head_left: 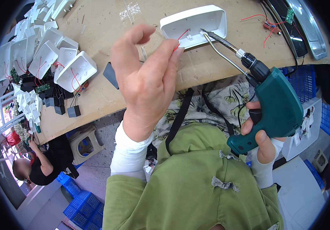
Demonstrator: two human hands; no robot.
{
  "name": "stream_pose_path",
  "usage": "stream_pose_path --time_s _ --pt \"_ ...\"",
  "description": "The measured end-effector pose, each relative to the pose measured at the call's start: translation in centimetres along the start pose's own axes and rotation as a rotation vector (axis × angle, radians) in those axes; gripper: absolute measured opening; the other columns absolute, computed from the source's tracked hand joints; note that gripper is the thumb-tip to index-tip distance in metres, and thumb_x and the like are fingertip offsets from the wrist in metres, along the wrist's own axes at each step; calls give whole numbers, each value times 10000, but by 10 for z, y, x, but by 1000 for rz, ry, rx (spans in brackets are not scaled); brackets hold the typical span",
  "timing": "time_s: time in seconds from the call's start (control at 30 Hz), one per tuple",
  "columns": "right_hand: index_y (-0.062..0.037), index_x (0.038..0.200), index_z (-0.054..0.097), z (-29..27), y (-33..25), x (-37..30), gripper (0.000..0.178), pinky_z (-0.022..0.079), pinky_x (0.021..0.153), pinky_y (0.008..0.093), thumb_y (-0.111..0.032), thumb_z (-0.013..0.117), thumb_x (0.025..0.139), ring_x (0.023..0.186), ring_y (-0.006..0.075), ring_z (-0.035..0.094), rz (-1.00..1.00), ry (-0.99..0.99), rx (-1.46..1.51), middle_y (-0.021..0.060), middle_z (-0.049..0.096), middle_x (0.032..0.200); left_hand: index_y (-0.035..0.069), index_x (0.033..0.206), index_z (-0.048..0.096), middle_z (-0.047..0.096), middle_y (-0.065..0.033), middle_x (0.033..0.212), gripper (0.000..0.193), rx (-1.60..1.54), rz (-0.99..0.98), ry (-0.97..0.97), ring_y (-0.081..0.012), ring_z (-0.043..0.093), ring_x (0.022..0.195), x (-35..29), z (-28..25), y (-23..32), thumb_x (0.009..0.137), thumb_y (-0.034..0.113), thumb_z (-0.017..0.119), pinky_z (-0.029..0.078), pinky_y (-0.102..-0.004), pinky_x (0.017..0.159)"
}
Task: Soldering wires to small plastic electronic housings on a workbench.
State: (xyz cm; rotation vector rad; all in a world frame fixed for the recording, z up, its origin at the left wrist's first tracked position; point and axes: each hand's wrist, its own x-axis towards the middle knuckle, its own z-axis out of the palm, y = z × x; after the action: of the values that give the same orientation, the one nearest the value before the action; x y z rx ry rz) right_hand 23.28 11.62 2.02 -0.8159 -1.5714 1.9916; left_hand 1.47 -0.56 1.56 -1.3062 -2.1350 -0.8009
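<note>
My left hand (145, 78) pinches a thin red wire (183, 35) between thumb and fingertips, with other fingers curled above. The wire runs into a white plastic housing (211, 20) that lies on the table with its hollow side facing me. My right hand (259, 136) grips a dark green soldering gun (281, 102) by its handle, a finger by the black trigger. The gun's dark tip and its bent metal feed tube meet inside the housing at a small white post, right of where the wire enters. A dark grey flat piece (111, 75) is partly hidden behind my left hand.
White housings (76, 73) with red wires, black blocks (73, 111) and small green boards crowd the table's left. Far right are a loose red-wired component (272, 27) and a metal tray (309, 28). Blue crates (84, 209), a stool (86, 143) and another person (46, 165) are lower left.
</note>
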Motion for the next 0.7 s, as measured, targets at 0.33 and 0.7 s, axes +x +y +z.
stream_pose_path --time_s 0.33,0.7 --pt "34 1299 389 -6 2 0 675 518 619 294 -164 710 738 705 178 620 83 -5 100 208 577 1111 35 1024 677 565 -79 838 266 -50 2 -50 -162 527 696 -15 -1 -4 761 4 702 432 -251 602" --pt "45 1299 382 -4 2 1 673 517 608 288 -145 703 739 715 183 620 81 8 109 219 568 1109 52 914 690 600 -48 745 319 -190 46 147 -177 533 624 -12 7 -8 603 -1 740 426 -288 593"
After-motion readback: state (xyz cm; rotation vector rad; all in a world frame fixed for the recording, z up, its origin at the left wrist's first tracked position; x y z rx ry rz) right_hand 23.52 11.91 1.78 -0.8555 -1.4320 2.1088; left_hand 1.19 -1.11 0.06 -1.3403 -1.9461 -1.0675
